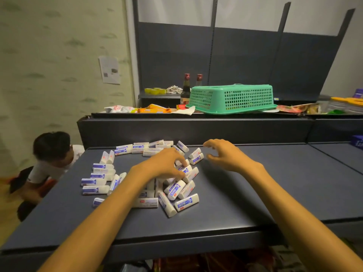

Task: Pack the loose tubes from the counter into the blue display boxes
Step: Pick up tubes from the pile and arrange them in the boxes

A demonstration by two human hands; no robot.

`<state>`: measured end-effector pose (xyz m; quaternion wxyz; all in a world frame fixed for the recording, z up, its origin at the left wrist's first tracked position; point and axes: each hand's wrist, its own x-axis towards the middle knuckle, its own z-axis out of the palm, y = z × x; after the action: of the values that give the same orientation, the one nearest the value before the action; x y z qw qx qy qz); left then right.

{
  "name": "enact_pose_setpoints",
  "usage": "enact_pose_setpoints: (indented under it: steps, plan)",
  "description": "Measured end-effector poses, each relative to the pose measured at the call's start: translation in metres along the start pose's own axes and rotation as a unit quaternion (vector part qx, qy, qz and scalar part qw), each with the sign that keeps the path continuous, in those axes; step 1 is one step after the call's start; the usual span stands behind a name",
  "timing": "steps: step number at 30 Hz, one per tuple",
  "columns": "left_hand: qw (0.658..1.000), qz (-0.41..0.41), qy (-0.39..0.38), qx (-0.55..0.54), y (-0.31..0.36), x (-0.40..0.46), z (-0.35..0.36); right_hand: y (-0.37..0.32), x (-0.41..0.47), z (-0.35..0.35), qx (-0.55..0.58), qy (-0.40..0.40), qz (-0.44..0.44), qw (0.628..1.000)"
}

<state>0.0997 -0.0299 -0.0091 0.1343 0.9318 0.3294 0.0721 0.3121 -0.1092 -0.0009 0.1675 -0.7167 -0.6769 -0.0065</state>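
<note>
Gripped between the curled fingertips of the left hand (167, 165) is a white tube with a blue label (185, 169), pinched at the top of the heap; nothing is held by the right hand (225, 154), whose loosely curled fingers are spread above the counter just right of the tubes. All further places are given relative to the dark blue-grey counter (255, 193), on which the work is done. Behind it a raised dark shelf ledge (196, 130) is seen, and behind that a tall dark shelving back panel (235, 59). On the ledge an upturned green plastic basket (231, 99) is set, with two dark bottles with red caps (186, 89) to its left, yellow tape rolls (155, 90) further left, and orange snack packets (155, 109) lying in front of them. At the counter's left edge a crouching person in a white shirt (51, 158) is seen. On the counter's left and middle part the loose tubes (176, 191) are scattered: a heap beneath the left hand, a row along the far edge (141, 148), and a column at the left side (98, 179). At the far right edge a blue box (357, 144) is partly shown, well apart from the tubes.
</note>
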Motion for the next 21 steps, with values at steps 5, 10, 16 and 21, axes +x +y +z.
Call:
enact_pose_setpoints:
  steps: [5,10,16,21]
  plan:
    - [0.998,-0.021,0.062,0.019,0.011,0.001,0.008,-0.006,0.017,0.009,-0.026,-0.038,-0.037,0.998]
    - [0.994,-0.025,0.106,0.005,0.015,-0.001,0.011,0.001,0.025,0.012,-0.014,-0.050,-0.048,0.997]
    - [0.991,-0.029,0.123,-0.043,0.014,-0.002,0.015,0.008,0.027,0.014,0.011,-0.056,-0.055,0.997]
    - [0.977,-0.015,0.178,-0.114,0.011,-0.003,0.007,0.010,0.031,0.020,-0.003,-0.055,-0.070,0.996]
